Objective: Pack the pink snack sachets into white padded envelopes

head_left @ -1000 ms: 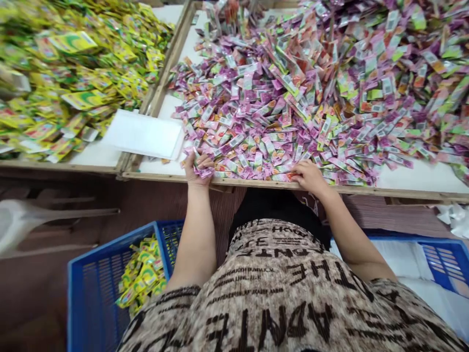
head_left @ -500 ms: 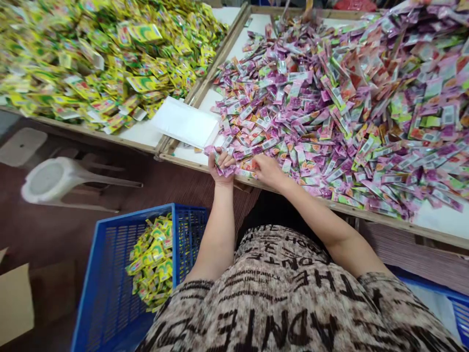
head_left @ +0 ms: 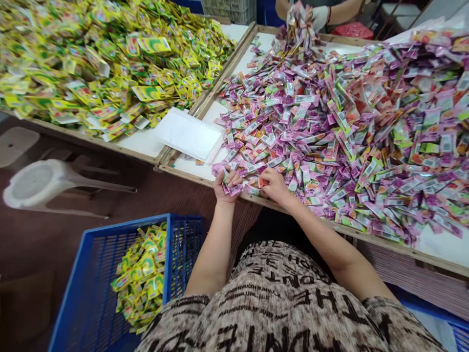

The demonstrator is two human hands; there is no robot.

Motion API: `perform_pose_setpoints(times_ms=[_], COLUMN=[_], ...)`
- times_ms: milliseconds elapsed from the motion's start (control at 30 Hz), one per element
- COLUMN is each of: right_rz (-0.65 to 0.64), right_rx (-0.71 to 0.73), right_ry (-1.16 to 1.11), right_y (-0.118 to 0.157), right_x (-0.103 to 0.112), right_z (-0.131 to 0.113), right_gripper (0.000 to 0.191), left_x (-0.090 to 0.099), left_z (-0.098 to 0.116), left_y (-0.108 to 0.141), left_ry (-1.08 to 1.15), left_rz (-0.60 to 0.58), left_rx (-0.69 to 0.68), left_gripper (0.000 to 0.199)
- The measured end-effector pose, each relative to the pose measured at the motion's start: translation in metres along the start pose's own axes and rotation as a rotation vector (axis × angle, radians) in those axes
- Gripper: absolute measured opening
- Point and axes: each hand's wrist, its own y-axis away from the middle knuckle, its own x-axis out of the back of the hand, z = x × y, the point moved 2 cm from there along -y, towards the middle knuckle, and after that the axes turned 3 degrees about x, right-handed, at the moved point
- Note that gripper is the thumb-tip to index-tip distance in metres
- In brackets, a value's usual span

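Near the front edge of the right-hand table, my left hand (head_left: 227,186) is curled around a few purple packets (head_left: 231,189), their ends sticking out past the fingers. To its right my right hand (head_left: 273,185) pinches a small reddish-orange packet (head_left: 261,182) at the edge of the heap. A large pile of purple and green packets (head_left: 315,132) spreads over the white tabletop beyond both hands. Left of the pile, a stack of white sheets or bags (head_left: 188,134) lies across the wooden divider (head_left: 205,100).
Yellow packets (head_left: 120,73) cover the left table. Below stand a white stool (head_left: 34,181) and a blue crate (head_left: 82,274) holding yellow packets. Across the table, another person's gloved hand (head_left: 319,18) is at some packets, beside a red bag (head_left: 353,30).
The view has shifted, so the tables sit lower in the picture. Another person's arms and gloved hand now show at the far edge. My left hand still holds its packets.
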Motion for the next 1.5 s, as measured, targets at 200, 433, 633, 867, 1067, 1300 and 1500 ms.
perform_pose_setpoints(times_ms=[200,433,633,867,1067,1300,1500], right_rz=[0.254,-0.241,-0.195,-0.322,-0.366,-0.036,-0.447], right_rx=[-0.133,-0.263,-0.157,0.003,0.099,0.065,-0.08], right_ry=[-0.494,-0.367,-0.831,0.285,0.327,0.034,0.606], right_y=[-0.072,-0.131,-0.112,-0.142,-0.158,-0.157,-0.126], right_x=[0.053,0.055,0.078,0.05,0.043,0.125,0.132], right_z=[0.014,0.013,-0.003,-0.02,-0.009,-0.01,-0.02], right_gripper=[0.014,0.016,0.033,0.021,0.014,0.021,0.015], left_x=[-0.001,-0.004,-0.005,-0.005,-0.005,-0.003,-0.007], left_z=[-0.001,-0.002,-0.002,-0.001,-0.001,-0.002,-0.002], left_y=[-0.002,-0.004,-0.004,-0.013,-0.016,-0.011,-0.011], left_ry=[0.014,0.035,0.033,0.008,0.027,0.05,0.034], left_rz=[0.021,-0.008,0.034,-0.008,0.013,-0.021,0.014], left_rx=[0.051,0.151,0.194,0.276,0.241,0.233,0.225], left_gripper=[0.022,0.017,0.019,0.015,0.014,0.016,0.015])
